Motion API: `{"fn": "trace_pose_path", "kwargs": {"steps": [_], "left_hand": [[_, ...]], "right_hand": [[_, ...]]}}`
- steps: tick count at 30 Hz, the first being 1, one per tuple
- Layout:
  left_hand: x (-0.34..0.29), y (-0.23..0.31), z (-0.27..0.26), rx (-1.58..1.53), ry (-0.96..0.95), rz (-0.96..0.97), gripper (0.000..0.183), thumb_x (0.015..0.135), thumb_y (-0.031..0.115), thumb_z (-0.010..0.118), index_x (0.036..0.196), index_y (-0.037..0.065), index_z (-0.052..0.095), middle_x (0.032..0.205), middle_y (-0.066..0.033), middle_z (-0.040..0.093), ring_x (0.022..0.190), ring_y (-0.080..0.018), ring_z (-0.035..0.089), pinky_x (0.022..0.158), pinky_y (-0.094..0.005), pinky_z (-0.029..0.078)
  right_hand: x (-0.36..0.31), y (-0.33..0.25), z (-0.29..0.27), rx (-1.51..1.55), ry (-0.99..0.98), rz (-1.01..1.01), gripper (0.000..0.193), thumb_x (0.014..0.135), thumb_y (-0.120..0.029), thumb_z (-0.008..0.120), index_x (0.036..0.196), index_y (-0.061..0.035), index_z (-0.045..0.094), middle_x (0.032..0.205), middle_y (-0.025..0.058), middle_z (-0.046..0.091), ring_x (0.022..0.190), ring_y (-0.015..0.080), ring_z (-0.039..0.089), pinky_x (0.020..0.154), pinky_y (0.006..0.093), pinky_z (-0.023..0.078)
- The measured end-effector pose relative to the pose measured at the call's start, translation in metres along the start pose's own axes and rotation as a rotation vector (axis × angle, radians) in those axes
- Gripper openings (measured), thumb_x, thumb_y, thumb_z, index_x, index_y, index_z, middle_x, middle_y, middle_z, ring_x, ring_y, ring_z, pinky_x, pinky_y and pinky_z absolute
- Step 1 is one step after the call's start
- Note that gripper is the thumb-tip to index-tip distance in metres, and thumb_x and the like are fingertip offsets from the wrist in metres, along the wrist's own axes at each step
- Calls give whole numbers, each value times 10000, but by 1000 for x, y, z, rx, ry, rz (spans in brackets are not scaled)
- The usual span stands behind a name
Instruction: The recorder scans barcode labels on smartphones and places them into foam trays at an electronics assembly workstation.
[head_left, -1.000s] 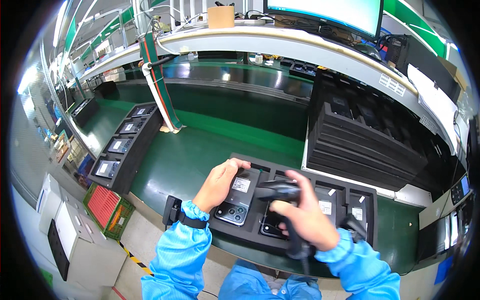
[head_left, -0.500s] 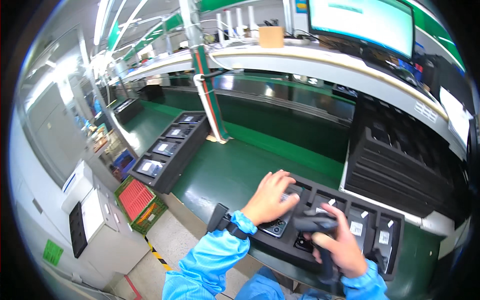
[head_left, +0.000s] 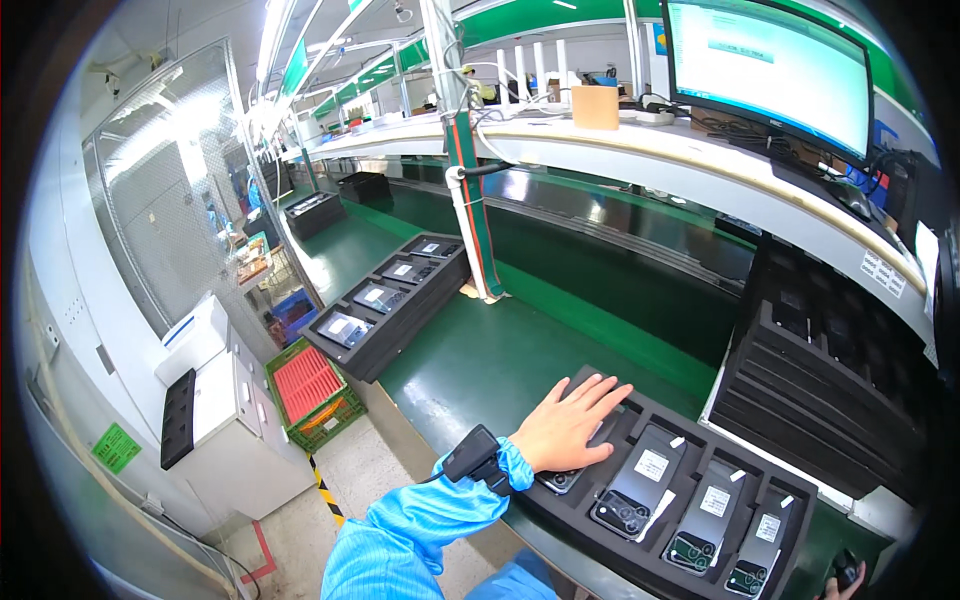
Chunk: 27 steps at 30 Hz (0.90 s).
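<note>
A black foam tray (head_left: 712,437) lies on the green bench in front of me and holds several dark phones, backs up, with white labels (head_left: 641,482). My left hand (head_left: 570,425) lies flat, fingers spread, on the tray's left end, over the leftmost phone (head_left: 560,480). A black wrist device (head_left: 472,455) sits above its blue sleeve. Only a sliver of my right hand (head_left: 828,593) shows at the lower right edge, closed on a black handheld scanner (head_left: 846,571).
A tall stack of black trays (head_left: 830,400) stands to the right. A second long tray of phones (head_left: 390,300) lies at the left by a green-striped post (head_left: 468,170). A monitor (head_left: 770,70) sits on the upper shelf. A green crate (head_left: 310,392) and a white cabinet (head_left: 225,400) stand on the floor.
The view has swung left and up. My right hand with the scanner has dropped to the lower right edge. My left hand has flattened on the tray's left end.
</note>
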<state>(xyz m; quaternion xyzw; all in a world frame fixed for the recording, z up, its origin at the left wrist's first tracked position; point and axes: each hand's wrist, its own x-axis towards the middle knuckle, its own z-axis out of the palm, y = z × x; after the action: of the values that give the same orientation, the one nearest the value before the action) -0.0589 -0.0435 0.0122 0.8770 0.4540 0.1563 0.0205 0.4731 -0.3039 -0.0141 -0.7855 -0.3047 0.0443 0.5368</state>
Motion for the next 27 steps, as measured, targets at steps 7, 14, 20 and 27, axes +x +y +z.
{"fn": "trace_pose_path", "kwargs": {"steps": [7,14,20,27], "left_hand": [[-3,-5,-10,-355,57,-125,886,799,260,723,1562,50,325,1570,-202,402,1478,-374,366,1235,-526,245],[0,-34,-3,-1242,211,-208,872,810,-30,609,1596,70,244,1598,-223,364,1511,-328,332,1227,-421,273],[1,-26,-10,-1157,141,-247,819,826,-21,561,1585,50,261,1587,-217,386,1497,-303,361,1206,-383,307],[0,-26,-9,-1086,119,-235,651,811,1,575,1451,-50,467,1483,-164,521,1431,-260,450,1207,-365,308]], "right_hand": [[2,-23,37,-137,-13,186,623,885,29,700,1453,38,445,1313,222,618,1118,321,639,971,380,538],[41,84,39,-150,-101,31,762,812,134,549,1515,-127,416,1247,179,602,1120,261,599,1032,319,429],[31,56,46,-172,-98,97,703,837,75,561,1494,-131,423,1255,177,608,1104,265,628,993,320,461],[27,61,49,-251,-43,-33,711,824,44,580,1484,-176,430,1190,163,642,952,242,648,859,321,517]]}}
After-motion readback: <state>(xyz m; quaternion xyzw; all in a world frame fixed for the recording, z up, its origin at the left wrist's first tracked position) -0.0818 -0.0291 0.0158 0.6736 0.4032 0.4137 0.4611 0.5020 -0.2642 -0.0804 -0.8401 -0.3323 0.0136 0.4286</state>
